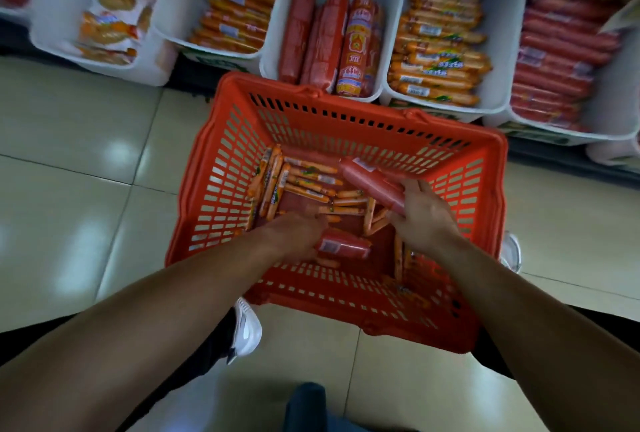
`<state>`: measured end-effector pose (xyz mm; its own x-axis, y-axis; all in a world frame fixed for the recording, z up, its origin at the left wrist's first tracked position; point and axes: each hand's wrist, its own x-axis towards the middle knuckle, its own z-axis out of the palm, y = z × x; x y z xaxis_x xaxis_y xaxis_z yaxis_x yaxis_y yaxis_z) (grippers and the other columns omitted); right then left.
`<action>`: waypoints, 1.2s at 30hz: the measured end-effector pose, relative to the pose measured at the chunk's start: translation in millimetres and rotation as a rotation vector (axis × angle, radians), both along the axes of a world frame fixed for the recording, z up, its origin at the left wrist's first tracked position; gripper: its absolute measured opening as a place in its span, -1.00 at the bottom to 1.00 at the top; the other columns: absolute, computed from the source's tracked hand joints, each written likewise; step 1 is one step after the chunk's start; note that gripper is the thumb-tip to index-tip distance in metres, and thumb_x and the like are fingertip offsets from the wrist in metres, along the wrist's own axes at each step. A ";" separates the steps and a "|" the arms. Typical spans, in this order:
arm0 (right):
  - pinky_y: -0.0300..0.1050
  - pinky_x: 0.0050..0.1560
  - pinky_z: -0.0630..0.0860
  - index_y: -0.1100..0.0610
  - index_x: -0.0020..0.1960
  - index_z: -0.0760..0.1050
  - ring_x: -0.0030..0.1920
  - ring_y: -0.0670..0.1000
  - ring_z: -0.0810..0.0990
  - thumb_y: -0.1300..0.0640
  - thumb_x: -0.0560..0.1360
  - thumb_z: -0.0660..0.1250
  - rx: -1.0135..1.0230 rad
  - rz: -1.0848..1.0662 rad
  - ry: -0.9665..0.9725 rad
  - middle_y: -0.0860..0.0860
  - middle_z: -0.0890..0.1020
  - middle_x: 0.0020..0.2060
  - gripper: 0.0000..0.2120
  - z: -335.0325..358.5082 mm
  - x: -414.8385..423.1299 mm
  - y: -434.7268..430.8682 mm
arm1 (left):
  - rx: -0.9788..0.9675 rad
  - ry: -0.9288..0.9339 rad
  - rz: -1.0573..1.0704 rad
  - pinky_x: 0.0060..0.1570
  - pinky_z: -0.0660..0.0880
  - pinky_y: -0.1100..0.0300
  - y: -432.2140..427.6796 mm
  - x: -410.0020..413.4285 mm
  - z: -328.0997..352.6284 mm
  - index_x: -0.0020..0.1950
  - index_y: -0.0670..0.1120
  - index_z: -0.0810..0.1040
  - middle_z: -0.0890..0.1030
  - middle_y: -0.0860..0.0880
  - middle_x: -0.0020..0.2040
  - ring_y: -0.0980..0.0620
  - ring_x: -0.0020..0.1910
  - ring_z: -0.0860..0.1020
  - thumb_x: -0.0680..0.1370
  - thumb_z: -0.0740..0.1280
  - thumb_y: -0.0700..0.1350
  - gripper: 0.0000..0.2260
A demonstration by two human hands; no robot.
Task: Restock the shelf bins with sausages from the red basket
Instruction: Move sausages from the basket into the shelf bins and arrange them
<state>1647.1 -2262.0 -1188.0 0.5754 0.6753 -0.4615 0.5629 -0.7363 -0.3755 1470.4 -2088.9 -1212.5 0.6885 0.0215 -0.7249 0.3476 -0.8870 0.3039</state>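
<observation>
You are grasping one thick red sausage (375, 186) with your right hand (420, 215) and another (343, 246) with your left hand (298, 232) inside the red basket (221, 168), seemingly lifting both toward the far bins (273, 51).

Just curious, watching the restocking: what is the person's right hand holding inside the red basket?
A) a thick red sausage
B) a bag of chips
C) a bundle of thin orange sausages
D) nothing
A: the right hand is closed around a thick red sausage lifted above the thin orange sausages in the red basket.
</observation>
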 end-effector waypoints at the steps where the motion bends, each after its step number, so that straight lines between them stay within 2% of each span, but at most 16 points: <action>1: 0.10 0.16 0.48 0.12 0.44 0.30 0.21 0.27 0.52 -0.01 0.49 0.41 0.020 0.004 -0.010 0.17 0.44 0.30 -0.40 12.3 -1.7 2.3 | -0.011 -0.013 0.062 0.25 0.47 -0.02 6.9 -4.4 16.1 0.51 -0.07 0.26 0.31 -0.19 0.48 -0.26 0.33 0.47 0.47 0.40 0.10 -0.32; 4: 0.10 0.12 0.48 0.17 0.41 0.33 0.21 0.27 0.52 -0.04 0.50 0.40 0.125 -0.009 -0.039 0.16 0.43 0.28 -0.42 51.4 -6.3 11.1 | 0.009 -0.032 0.255 0.20 0.46 0.08 30.4 -15.1 68.1 0.51 -0.04 0.27 0.48 -0.17 0.37 -0.19 0.30 0.50 0.48 0.43 0.06 -0.34; 7: 0.09 0.18 0.48 0.13 0.47 0.28 0.25 0.22 0.49 -0.01 0.52 0.41 0.304 -0.026 -0.040 0.12 0.42 0.32 -0.39 89.5 -7.7 21.6 | 0.004 -0.115 0.470 0.00 0.40 0.18 52.2 -23.5 116.9 0.48 -0.11 0.31 0.56 -0.18 0.28 -0.15 0.23 0.54 0.50 0.45 0.02 -0.39; 10: 0.08 0.19 0.47 0.11 0.50 0.25 0.26 0.22 0.48 0.01 0.53 0.39 0.429 -0.094 -0.071 0.13 0.43 0.32 -0.38 115.9 -2.8 44.9 | -0.035 -0.296 0.674 -0.17 0.33 0.21 70.2 -30.6 148.6 0.30 -0.03 0.46 0.59 -0.03 0.04 -0.03 0.01 0.57 0.49 0.48 -0.04 -0.58; 12: 0.07 0.19 0.44 0.16 0.50 0.24 0.24 0.26 0.47 0.08 0.52 0.38 0.457 -0.158 -0.055 0.20 0.44 0.30 -0.38 121.7 5.9 71.4 | -0.048 -0.387 0.816 -0.29 0.36 0.24 80.9 -29.5 156.4 0.16 0.03 0.45 0.57 0.06 -0.12 0.05 -0.17 0.56 0.49 0.48 -0.05 -0.69; 14: 0.08 0.16 0.46 0.19 0.48 0.25 0.20 0.30 0.48 0.13 0.51 0.36 0.459 -0.241 -0.018 0.25 0.44 0.27 -0.41 119.6 18.1 102.9 | -0.091 -0.478 0.950 -0.30 0.42 0.21 92.2 -19.8 153.2 0.14 -0.01 0.47 0.60 0.01 -0.18 0.00 -0.25 0.58 0.46 0.49 -0.01 -0.67; 16: 0.12 0.08 0.50 0.18 0.45 0.24 0.14 0.34 0.52 0.13 0.53 0.32 0.449 -0.355 -0.002 0.26 0.43 0.25 -0.46 113.3 31.8 133.6 | -0.126 -0.530 1.079 -0.25 0.48 0.12 104.3 -2.6 144.1 0.14 -0.06 0.48 0.60 -0.03 -0.21 -0.12 -0.24 0.61 0.42 0.48 0.05 -0.62; 18: 0.09 0.02 0.46 0.16 0.49 0.18 0.15 0.35 0.52 0.12 0.57 0.28 0.422 -0.444 0.002 0.26 0.38 0.28 -0.45 103.8 46.2 158.9 | -0.136 -0.583 1.157 -0.21 0.49 0.09 119.0 23.9 134.1 0.13 -0.10 0.49 0.62 -0.05 -0.18 -0.17 -0.18 0.63 0.40 0.46 0.12 -0.57; 20: 0.16 0.14 0.43 0.11 0.55 0.10 0.28 0.36 0.42 0.10 0.58 0.27 0.322 -0.434 -0.014 0.27 0.32 0.35 -0.39 92.1 59.8 173.7 | -0.089 -0.626 1.168 -0.13 0.44 0.13 131.7 58.1 126.9 0.21 -0.11 0.50 0.64 -0.06 -0.03 -0.11 -0.08 0.61 0.47 0.45 0.08 -0.58; 22: 0.22 0.25 0.39 0.05 0.55 0.12 0.38 0.33 0.31 -0.04 0.54 0.34 0.182 -0.310 -0.098 0.24 0.32 0.39 -0.32 80.2 67.7 177.1 | 0.008 -0.650 1.147 -0.02 0.45 0.11 142.1 97.1 121.0 0.29 -0.16 0.46 0.61 -0.13 0.11 -0.14 0.05 0.59 0.54 0.41 0.00 -0.60; 23: 0.22 0.25 0.39 0.03 0.53 0.16 0.39 0.31 0.30 -0.12 0.51 0.36 0.155 -0.250 -0.134 0.21 0.34 0.38 -0.31 74.1 69.7 175.4 | 0.049 -0.640 1.129 0.05 0.47 0.06 145.6 117.3 116.6 0.32 -0.20 0.44 0.59 -0.19 0.18 -0.20 0.13 0.58 0.57 0.37 -0.01 -0.59; 25: 0.19 0.23 0.41 0.04 0.51 0.20 0.37 0.27 0.33 -0.14 0.49 0.36 0.175 -0.220 -0.130 0.17 0.37 0.37 -0.31 63.8 73.1 170.3 | 0.152 -0.568 1.050 0.15 0.46 -0.01 150.4 150.5 105.5 0.37 -0.26 0.38 0.52 -0.27 0.26 -0.27 0.22 0.54 0.62 0.28 -0.04 -0.59; 27: 0.18 0.25 0.41 0.04 0.50 0.24 0.35 0.27 0.35 -0.12 0.48 0.36 0.196 -0.224 -0.138 0.16 0.38 0.35 -0.34 57.5 76.3 164.2 | 0.265 -0.446 0.905 0.16 0.48 -0.04 151.1 166.6 94.8 0.37 -0.27 0.40 0.51 -0.28 0.28 -0.28 0.23 0.53 0.64 0.22 -0.09 -0.64; 30: 0.17 0.27 0.40 0.09 0.41 0.36 0.32 0.26 0.38 -0.09 0.51 0.33 0.231 -0.239 -0.183 0.17 0.42 0.29 -0.47 55.9 75.3 154.2 | 0.324 -0.390 0.807 0.09 0.52 -0.04 150.0 164.4 86.1 0.32 -0.20 0.47 0.55 -0.23 0.24 -0.24 0.20 0.56 0.59 0.28 -0.12 -0.68; 33: 0.16 0.21 0.44 0.13 0.33 0.44 0.25 0.25 0.42 0.02 0.51 0.32 0.300 -0.209 -0.222 0.16 0.46 0.22 -0.58 61.2 56.0 136.8 | 0.258 -0.519 0.859 0.10 0.52 -0.01 137.3 135.2 97.7 0.33 -0.13 0.48 0.53 -0.14 0.24 -0.17 0.18 0.54 0.58 0.31 -0.03 -0.64; 36: 0.16 0.17 0.45 0.13 0.25 0.51 0.20 0.21 0.46 0.09 0.46 0.33 0.361 -0.108 -0.331 0.13 0.51 0.15 -0.64 72.1 21.5 107.5 | 0.229 -0.668 0.817 0.09 0.50 0.05 109.1 82.1 119.3 0.22 -0.05 0.56 0.53 -0.05 0.19 -0.08 0.13 0.53 0.57 0.32 -0.07 -0.76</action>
